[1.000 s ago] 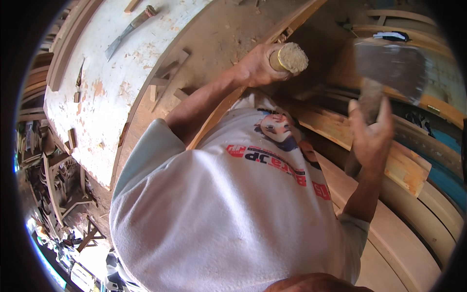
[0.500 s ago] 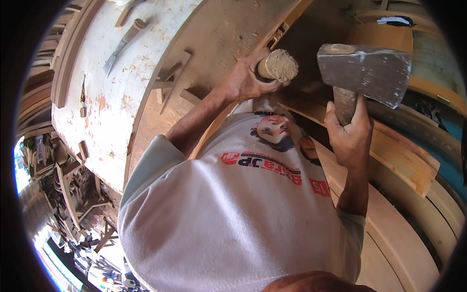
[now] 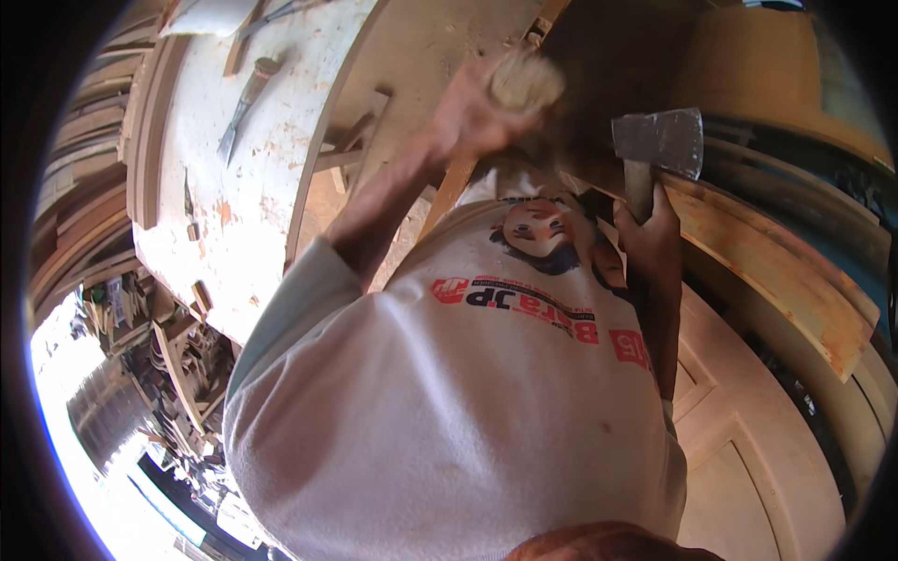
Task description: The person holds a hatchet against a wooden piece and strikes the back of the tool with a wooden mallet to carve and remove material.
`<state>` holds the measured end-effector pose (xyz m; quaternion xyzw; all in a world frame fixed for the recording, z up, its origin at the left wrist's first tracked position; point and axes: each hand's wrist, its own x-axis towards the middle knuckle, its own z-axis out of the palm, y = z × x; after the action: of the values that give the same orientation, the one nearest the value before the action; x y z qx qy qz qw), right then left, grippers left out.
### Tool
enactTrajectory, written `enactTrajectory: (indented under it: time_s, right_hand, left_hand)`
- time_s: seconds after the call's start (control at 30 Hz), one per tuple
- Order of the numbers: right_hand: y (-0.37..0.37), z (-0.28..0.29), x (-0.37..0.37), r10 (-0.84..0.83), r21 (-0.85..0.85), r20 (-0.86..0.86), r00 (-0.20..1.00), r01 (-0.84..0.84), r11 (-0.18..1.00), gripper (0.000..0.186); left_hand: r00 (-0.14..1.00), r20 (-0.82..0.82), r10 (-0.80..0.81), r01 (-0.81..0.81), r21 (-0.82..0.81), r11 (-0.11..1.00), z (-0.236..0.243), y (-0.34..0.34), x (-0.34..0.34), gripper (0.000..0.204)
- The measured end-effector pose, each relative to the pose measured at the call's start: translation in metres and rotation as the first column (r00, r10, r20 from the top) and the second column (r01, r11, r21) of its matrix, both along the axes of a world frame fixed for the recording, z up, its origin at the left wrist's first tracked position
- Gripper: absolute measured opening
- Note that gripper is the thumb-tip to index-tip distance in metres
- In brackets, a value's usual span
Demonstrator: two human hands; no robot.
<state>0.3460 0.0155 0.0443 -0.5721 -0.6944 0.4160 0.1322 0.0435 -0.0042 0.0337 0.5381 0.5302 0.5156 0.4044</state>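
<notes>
My left hand [image 3: 463, 117], smeared by motion, is wrapped round a thick wooden chisel handle [image 3: 527, 84] with a battered, frayed end facing up. The blade below it is hidden. Just beyond lies a narrow wooden piece [image 3: 545, 21] with a slot cut in it. My right hand [image 3: 649, 229] grips the short wooden handle of a hatchet [image 3: 659, 142], thumb up along the shaft. The hatchet's dark steel head is raised to the right of the chisel handle, apart from it, its bright cutting edge turned to the right.
A worn white tabletop [image 3: 271, 154] at left bears another wooden-handled chisel [image 3: 245, 107]. Long timbers [image 3: 84, 196] are stacked at the far left, above a scrap-wood heap [image 3: 182, 369]. A long plank [image 3: 767, 271] and a panelled door [image 3: 762, 411] lie at right.
The hatchet head has turned and looks smaller, farther from the camera, with my right hand lower and left. My left hand and the chisel handle have shifted slightly up and are now blurred.
</notes>
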Motion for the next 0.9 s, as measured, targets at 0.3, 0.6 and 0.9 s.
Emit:
enactTrajectory:
  time_s: [0.3, 0.6, 0.9]
  right_hand:
    - [-0.004, 0.007, -0.001, -0.128, -0.193, -0.040, 0.991, 0.118, 0.974, 0.028]
    - [-0.012, -0.010, 0.005, -0.128, -0.089, -0.077, 0.989, 0.121, 0.989, 0.024]
    - [-0.005, 0.000, 0.001, -0.177, -0.217, -0.003, 0.984, 0.172, 0.961, 0.024]
  left_hand:
    - [0.979, -0.134, 0.152, -0.161, -0.058, 0.985, 0.042, 0.015, 0.023, 0.046]
    - [0.945, 0.072, 0.320, -0.323, 0.038, 0.946, 0.064, 0.059, -0.010, 0.024]
    - [0.966, 0.054, 0.253, -0.249, -0.083, 0.965, 0.009, 0.096, -0.018, 0.019]
